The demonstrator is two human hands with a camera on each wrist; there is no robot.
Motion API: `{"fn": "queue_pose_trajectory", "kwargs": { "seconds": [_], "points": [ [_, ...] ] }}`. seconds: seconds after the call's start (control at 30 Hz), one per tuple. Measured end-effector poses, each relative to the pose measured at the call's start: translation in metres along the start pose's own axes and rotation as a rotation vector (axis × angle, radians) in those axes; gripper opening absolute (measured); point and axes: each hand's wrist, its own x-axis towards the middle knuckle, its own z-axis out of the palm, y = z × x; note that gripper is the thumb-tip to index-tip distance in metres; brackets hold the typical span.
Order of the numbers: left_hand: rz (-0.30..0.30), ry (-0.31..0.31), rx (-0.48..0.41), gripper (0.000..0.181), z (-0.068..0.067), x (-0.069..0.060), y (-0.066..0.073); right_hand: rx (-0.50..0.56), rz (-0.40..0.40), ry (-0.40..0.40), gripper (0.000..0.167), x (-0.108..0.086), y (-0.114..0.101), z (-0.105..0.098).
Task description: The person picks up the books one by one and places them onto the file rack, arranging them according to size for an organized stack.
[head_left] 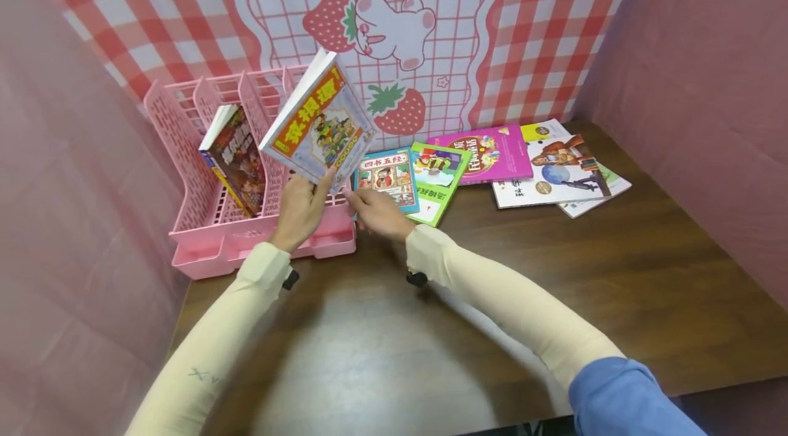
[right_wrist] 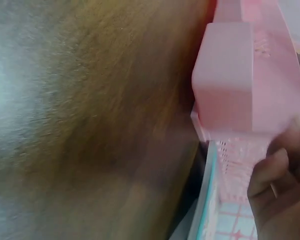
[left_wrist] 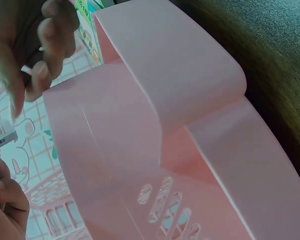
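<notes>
A white-edged comic book (head_left: 323,124) with yellow and red title lettering is held tilted above the pink desktop book rack (head_left: 265,234). My left hand (head_left: 301,210) grips its lower edge, thumb on the front cover. Close to the book's lower right corner is my right hand (head_left: 378,212), fingers loosely curled. In the left wrist view, a gap shows between the right hand (left_wrist: 40,55) and the book's corner (left_wrist: 4,135). Seen from the right wrist, the blurred right hand (right_wrist: 285,175) has nothing visible in its fingers. Another comic book (head_left: 237,162) leans in a left slot of the rack.
Right of the rack lie a blue-bordered book (head_left: 389,179), a green book (head_left: 437,183), a magenta book (head_left: 492,152) and a white-covered book (head_left: 554,169) over others. They rest on a brown wooden table (head_left: 369,333). Pink curtains (head_left: 695,80) flank it; a checked cloth (head_left: 548,25) hangs behind.
</notes>
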Motion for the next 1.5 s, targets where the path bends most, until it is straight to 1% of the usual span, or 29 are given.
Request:
{"fn": "queue_pose_trajectory", "kwargs": {
  "seconds": [0.07, 0.13, 0.2, 0.33, 0.43, 0.6, 0.7, 0.87, 0.97, 1.1, 1.23, 1.33, 1.43, 1.5],
  "points": [
    [0.003, 0.007, -0.013, 0.048, 0.0, 0.0, -0.001, -0.086, -0.015, 0.048, 0.05, 0.004, -0.003, 0.003],
    [0.004, 0.014, -0.022, 0.047, 0.0, -0.001, -0.003, -0.165, -0.017, 0.059, 0.048, 0.007, -0.004, 0.004],
    [-0.003, 0.015, -0.029, 0.047, -0.001, -0.001, -0.004, -0.212, -0.006, 0.043, 0.047, 0.01, -0.004, 0.004],
    [-0.03, 0.006, -0.046, 0.049, -0.005, -0.003, -0.007, -0.267, 0.02, -0.002, 0.045, 0.013, -0.005, 0.003],
    [-0.039, 0.025, -0.051, 0.048, -0.009, -0.005, -0.011, -0.261, 0.035, -0.021, 0.045, 0.015, -0.007, 0.001],
    [-0.018, 0.1, 0.054, 0.045, -0.019, -0.01, -0.019, -0.232, 0.061, -0.044, 0.045, 0.015, -0.008, 0.0],
    [-0.024, 0.136, 0.113, 0.044, -0.026, -0.014, -0.026, -0.211, 0.066, -0.044, 0.045, 0.014, -0.009, 0.0],
    [-0.052, 0.178, 0.126, 0.044, -0.041, -0.022, -0.038, -0.199, 0.051, -0.048, 0.049, 0.014, -0.009, 0.001],
    [-0.047, 0.196, 0.122, 0.042, -0.05, -0.027, -0.045, -0.176, 0.06, -0.039, 0.048, 0.015, -0.008, 0.002],
    [-0.05, 0.239, 0.145, 0.039, -0.062, -0.035, -0.054, -0.13, 0.071, -0.039, 0.047, 0.014, -0.007, 0.003],
    [-0.057, 0.296, 0.168, 0.037, -0.074, -0.042, -0.062, -0.098, 0.075, -0.044, 0.045, 0.013, -0.008, 0.003],
    [-0.06, 0.339, 0.171, 0.034, -0.083, -0.048, -0.067, -0.103, 0.077, -0.041, 0.045, 0.014, -0.007, 0.004],
    [-0.061, 0.364, 0.171, 0.033, -0.093, -0.053, -0.073, -0.1, 0.074, -0.035, 0.045, 0.014, -0.005, 0.005],
    [-0.06, 0.368, 0.185, 0.033, -0.101, -0.055, -0.075, -0.083, 0.072, -0.028, 0.045, 0.014, -0.005, 0.006]
  ]
}}
